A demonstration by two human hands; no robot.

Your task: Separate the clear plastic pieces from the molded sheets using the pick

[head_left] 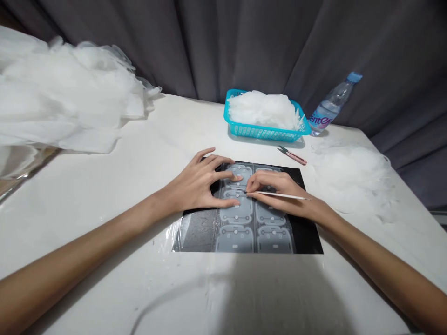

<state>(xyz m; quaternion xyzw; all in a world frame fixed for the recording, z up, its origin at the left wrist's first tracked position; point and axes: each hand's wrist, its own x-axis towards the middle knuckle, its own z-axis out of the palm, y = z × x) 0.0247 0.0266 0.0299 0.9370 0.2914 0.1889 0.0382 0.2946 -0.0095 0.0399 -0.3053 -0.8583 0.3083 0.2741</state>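
Observation:
My left hand (202, 181) lies with fingers spread on a clear film sheet (235, 239) printed with pale rounded panels in rows. Under the film is a black mat (307, 232). Its thumb and forefinger press either side of a gap between two panels. My right hand (279, 188) is closed in a pinch round a slim white pen-like tool (284, 195), whose shaft points back toward the wrist. The tool's tip meets the film at that gap, close to the left fingertips; the fingers partly hide it, so its kind is unclear.
Behind the mat stands a turquoise basket (267, 132) heaped with white translucent pieces. Pink-handled thread snips (293, 156) lie before it. A water bottle (330, 107) stands right of the basket. White sheer material is piled at left (70, 88) and right (352, 177).

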